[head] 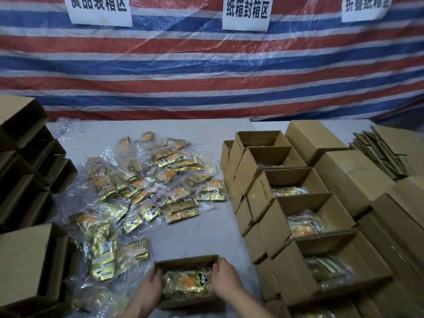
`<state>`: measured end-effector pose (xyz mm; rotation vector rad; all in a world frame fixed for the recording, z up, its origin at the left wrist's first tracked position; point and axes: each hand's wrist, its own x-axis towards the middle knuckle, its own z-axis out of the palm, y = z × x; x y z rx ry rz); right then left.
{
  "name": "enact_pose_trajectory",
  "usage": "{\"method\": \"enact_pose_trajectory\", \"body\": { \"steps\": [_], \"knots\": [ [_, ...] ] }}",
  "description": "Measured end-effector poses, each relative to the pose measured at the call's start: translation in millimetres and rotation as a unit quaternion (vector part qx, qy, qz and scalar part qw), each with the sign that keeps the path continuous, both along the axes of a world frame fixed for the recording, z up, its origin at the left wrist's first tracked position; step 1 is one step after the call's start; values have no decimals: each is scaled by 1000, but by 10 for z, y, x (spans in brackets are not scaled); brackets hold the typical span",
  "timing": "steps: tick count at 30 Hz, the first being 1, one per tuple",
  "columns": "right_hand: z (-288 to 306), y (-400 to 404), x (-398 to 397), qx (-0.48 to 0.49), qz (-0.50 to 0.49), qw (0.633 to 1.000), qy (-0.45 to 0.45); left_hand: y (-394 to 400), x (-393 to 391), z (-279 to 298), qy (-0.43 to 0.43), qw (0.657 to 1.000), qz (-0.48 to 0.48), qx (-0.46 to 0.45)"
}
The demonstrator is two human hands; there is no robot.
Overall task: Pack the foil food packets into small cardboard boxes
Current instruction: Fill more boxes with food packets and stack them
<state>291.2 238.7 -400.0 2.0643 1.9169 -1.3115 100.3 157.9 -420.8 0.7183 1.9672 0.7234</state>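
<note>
While both hands grip it, small box (187,260) (open-topped), foil packets (185,284) inside

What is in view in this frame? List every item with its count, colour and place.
Small brown cardboard box: one, bottom centre, holding gold foil packets.
Loose gold-and-orange foil packets: many, in clear plastic, table centre-left.
Open brown boxes with packets: a row, uncounted, right.
Long closed brown cartons: several, far right.
Flattened brown cardboard: one stack, back right.
Empty brown boxes: stacked, left edge.
Grey table: one.
Red-white-blue striped tarp: backdrop.
White paper signs: three, on tarp.
Left hand: grips the box's left side.
Right hand: grips its right side.
</note>
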Motion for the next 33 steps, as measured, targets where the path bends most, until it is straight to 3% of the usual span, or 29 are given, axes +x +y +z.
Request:
{"method": "enact_pose_trajectory", "body": {
  "steps": [13, 17, 24, 33],
  "knots": [
    [165, 446, 307, 27, -68, 997, -15, 453, 342, 155, -10, 1000, -13, -1],
    [129, 692, 322, 26, -111, 993, 23, 741, 427, 138, -30, 999, -23, -16],
    [20, 1218, 141, 67, -146, 987, 8, 1380, 438, 70, -22, 999, -31, 6],
    [-50, 1847, -140, 259, -4, 957, -132, 2149, 272, -2, -57, 998, 10, 26]
  ]
}}
